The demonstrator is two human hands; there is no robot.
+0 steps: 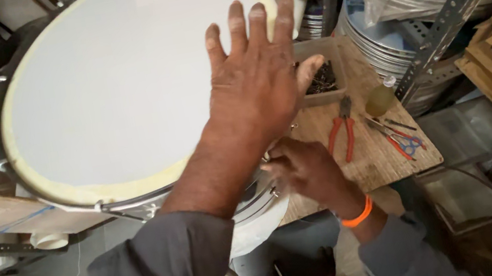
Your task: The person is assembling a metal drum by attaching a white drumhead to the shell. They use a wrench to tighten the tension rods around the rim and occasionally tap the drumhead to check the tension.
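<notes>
The left hand (256, 82) hovers flat with fingers spread wide over the white head of a large drum (129, 84). The right hand (309, 170), wearing an orange wristband, curls at the drum's metal rim, fingers closed on a small fitting there. Red-handled pliers (342, 131) lie on the wooden worktop (372, 163) beside it.

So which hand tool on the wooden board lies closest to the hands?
The red-handled pliers, just beyond the right hand; the blue-handled scissors lie farther right.
</notes>
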